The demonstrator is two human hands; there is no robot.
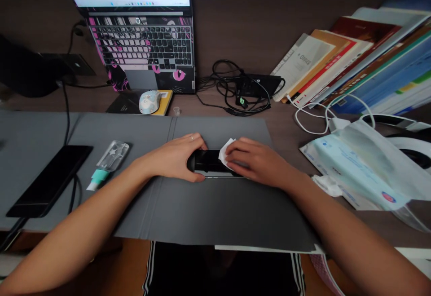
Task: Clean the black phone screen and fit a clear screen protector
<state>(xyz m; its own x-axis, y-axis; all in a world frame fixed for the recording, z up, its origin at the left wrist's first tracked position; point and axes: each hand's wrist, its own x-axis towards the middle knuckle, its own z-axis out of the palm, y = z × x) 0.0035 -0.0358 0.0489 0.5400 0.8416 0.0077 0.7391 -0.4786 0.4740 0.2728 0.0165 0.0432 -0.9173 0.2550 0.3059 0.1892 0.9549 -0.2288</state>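
Note:
A black smartphone [210, 163] lies flat on the grey desk mat [215, 210], its long side running left to right. My left hand [178, 157] grips the phone's left end, thumb at the near edge and fingers at the far edge. Pressed against the screen's right part is a crumpled white tissue [225, 152], pinched in the fingers of my right hand [254, 160]. That hand covers the phone's right end. A clear spray bottle with a mint-green top [112, 156] lies left of my left forearm.
A tablet-like black device [50, 181] with a cable lies at left. Behind stand a laptop [144, 49], a mouse [150, 102] and a charger with tangled cords [257, 87]. Books [343, 58], a light-blue tissue pack [360, 161] and white headphones [411, 148] are at right.

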